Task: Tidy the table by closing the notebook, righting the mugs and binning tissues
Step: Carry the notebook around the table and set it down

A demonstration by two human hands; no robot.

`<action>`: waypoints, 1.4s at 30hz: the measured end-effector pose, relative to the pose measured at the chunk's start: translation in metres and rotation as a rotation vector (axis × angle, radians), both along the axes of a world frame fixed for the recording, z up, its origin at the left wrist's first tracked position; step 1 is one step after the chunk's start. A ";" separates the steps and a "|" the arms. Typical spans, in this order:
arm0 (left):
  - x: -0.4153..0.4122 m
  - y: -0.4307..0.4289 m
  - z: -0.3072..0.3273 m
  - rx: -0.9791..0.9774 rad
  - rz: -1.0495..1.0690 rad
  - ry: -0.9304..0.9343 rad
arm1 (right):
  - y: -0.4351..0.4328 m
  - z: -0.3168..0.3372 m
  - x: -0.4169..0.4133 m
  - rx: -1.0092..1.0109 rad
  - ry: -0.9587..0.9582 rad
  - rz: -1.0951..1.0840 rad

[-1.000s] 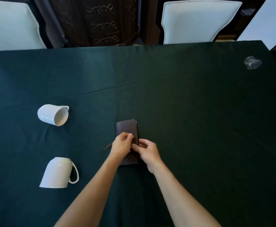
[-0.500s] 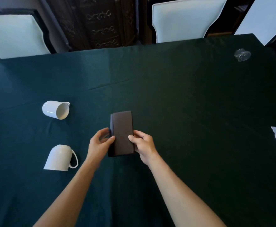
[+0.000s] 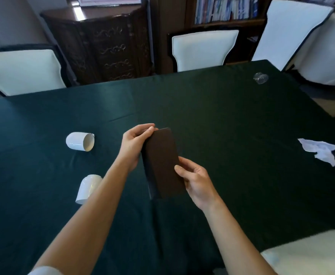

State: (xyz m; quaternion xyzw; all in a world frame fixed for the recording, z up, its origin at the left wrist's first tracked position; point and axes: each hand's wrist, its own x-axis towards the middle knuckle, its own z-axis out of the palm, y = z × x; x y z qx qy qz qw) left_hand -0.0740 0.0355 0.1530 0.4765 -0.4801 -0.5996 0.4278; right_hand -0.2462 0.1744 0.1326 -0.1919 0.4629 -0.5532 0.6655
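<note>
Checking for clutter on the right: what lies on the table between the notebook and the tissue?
Nothing: the head view shows only bare green tablecloth between the notebook and the tissue.

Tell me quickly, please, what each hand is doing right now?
Left hand: closed on the notebook, at its far left edge.
Right hand: closed on the notebook's near right edge.

notebook (image 3: 163, 163) lifted off table, left hand (image 3: 134, 144) shifted to far end
</note>
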 end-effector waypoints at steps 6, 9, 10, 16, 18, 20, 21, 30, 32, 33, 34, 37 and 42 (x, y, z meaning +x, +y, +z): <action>0.001 0.051 0.007 0.110 -0.071 0.201 | 0.055 0.012 0.046 -0.065 -0.019 -0.273; 0.009 0.084 0.011 0.125 -0.139 0.249 | 0.082 0.023 0.070 -0.123 0.005 -0.374; 0.013 0.094 0.012 0.133 -0.160 0.258 | 0.090 0.027 0.076 -0.141 0.016 -0.399; 0.037 0.163 0.029 0.094 -0.320 0.225 | 0.152 0.050 0.111 -0.232 0.071 -0.571; 0.042 0.185 0.038 0.061 -0.383 0.212 | 0.176 0.056 0.118 -0.248 0.077 -0.644; 0.045 0.203 0.046 0.011 -0.444 0.179 | 0.199 0.060 0.123 -0.258 0.076 -0.714; 0.046 0.213 0.049 -0.022 -0.483 0.164 | 0.211 0.063 0.125 -0.262 0.076 -0.754; 0.031 0.320 0.070 -0.084 -0.844 0.108 | 0.321 0.092 0.115 -0.242 0.129 -1.139; 0.022 0.352 0.077 -0.033 -0.923 0.123 | 0.354 0.100 0.111 -0.251 0.159 -1.213; 0.017 0.368 0.080 -0.004 -0.962 0.138 | 0.372 0.104 0.108 -0.263 0.170 -1.244; 0.012 0.385 0.084 0.030 -1.002 0.153 | 0.390 0.107 0.106 -0.277 0.178 -1.268; 0.000 0.436 0.092 0.130 -1.119 0.174 | 0.444 0.113 0.105 -0.310 0.205 -1.328; -0.013 0.523 0.097 0.142 -1.266 0.102 | 0.534 0.120 0.102 -0.266 0.255 -1.496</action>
